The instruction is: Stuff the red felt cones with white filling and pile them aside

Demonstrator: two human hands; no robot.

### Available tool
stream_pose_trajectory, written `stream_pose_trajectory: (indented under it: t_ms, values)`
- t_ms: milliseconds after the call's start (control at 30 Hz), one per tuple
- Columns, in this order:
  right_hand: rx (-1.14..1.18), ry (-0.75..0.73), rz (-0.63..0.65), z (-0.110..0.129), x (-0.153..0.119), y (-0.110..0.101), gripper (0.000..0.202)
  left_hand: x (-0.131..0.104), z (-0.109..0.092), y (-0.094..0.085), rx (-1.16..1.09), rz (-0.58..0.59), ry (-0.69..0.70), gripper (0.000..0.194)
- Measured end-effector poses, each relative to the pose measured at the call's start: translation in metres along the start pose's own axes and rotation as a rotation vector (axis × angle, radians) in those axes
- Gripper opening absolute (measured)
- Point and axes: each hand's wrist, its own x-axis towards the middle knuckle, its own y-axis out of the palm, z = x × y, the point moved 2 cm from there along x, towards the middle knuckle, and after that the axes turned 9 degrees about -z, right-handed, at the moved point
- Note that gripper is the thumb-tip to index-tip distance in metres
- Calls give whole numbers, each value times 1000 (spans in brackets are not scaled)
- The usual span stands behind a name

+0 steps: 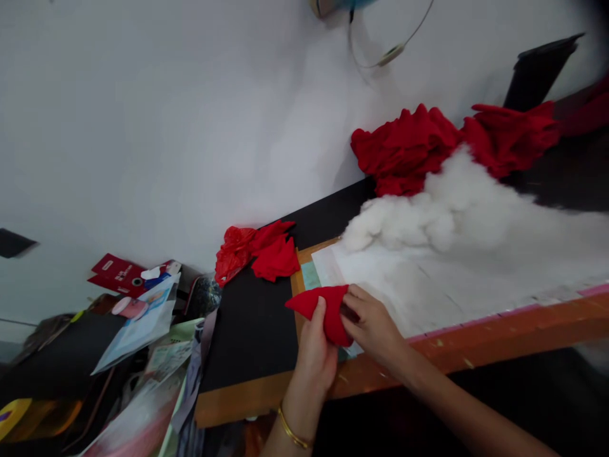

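Note:
A red cone-shaped fabric piece (311,301) is held above the table's front edge, its pointed tip to the left. My left hand (318,346) grips it from below, thumb across its front, with a gold bangle on the wrist. At the wide right end, my right hand (368,317) has its fingers bent at the fabric's opening; the fingertips are partly hidden. White fluffy stuffing (457,209) lies heaped behind and to the right of my hands, on a white sheet (404,279).
Piles of red fabric (409,146) lie along the wall behind the stuffing. More red pieces (276,254) and a red plastic bag (233,251) sit at the table's back left. A red box (118,274), papers and a yellow tape roll (14,416) are at left.

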Motion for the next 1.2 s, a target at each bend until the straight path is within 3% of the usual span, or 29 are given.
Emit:
stream_pose_trajectory:
  t_ms: [100,233,400,600,867,1000,1100,1200]
  values:
    - [59,21,78,-2,-1,4,18,-3,2,1,44,69,54,31]
    - [74,38,34,-3,-2,3,15,-4,0,-2,114,148,30,33]
    - [-63,-35,-38,-6,-3,4,16,0,-9,-11,189,82,139,29]
    - [-17,-36,-28,-5,-6,4,15,1,-13,-16,237,83,256,34]
    - [137,203,-99,-9,-3,0,13,-2,-11,-25,172,65,170,33]
    - [224,299,-58,-6,-4,-6,10,3,-16,-29,34,-49,32,19]
    - [150,143,-115,3,-8,-15,13,5,-22,-26,-86,-87,-47,21]
    - [34,-83,-142,12,-13,-11,17,3,-23,-18,-157,2,-41,24]
